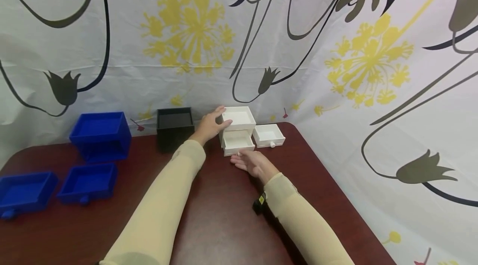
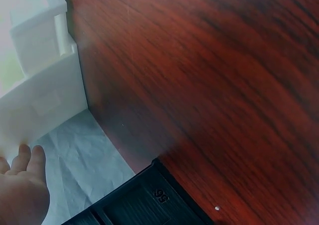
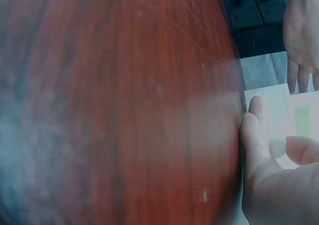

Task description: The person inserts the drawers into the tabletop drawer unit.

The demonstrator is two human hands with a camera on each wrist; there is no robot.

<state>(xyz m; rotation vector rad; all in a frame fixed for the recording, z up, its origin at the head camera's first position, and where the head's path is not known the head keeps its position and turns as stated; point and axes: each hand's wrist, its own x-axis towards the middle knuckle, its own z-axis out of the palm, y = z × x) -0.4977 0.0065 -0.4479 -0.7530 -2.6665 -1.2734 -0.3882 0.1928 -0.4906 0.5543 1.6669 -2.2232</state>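
Wrist view shows us better knob (image 3: 277,148) at right hand (image 1: 257,163), pinch unclear; left hand (image 1: 210,126) spreads on cabinet (image 1: 239,118) near table edge (image 2: 118,144).

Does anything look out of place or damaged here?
Yes, loose drawers: two blue drawers lie outside the blue box, and a white drawer sits beside the white box. Drawers would normally be inside. No spill or damage shows.

A shallow blue drawer (image 1: 26,190) is cut off by the head view's left edge. In the right wrist view, the right hand (image 3: 279,187), itself cropped, probably hides part of the white round knob (image 3: 277,147).
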